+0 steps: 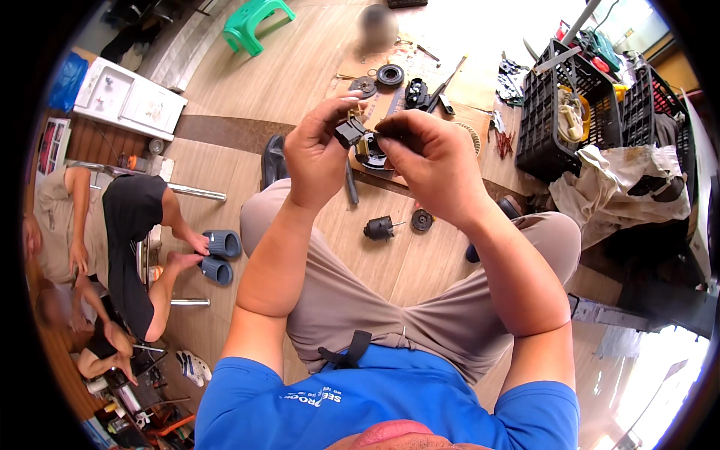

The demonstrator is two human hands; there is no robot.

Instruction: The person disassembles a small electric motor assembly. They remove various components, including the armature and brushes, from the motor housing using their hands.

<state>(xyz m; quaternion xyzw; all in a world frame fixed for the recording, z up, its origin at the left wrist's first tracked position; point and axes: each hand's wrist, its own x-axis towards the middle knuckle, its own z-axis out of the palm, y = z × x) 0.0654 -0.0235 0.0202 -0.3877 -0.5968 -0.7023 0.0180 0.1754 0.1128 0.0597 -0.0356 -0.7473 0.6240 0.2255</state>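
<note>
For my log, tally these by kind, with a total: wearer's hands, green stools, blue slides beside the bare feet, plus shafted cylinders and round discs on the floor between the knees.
Wearer's left hand and right hand: 2
Green stool: 1
Blue slides: 2
Shafted cylinder: 1
Round disc: 1
Total: 7

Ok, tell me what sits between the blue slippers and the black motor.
In the head view, the wearer's bent left trouser leg and left forearm come between the blue slippers and the black motor.
</note>
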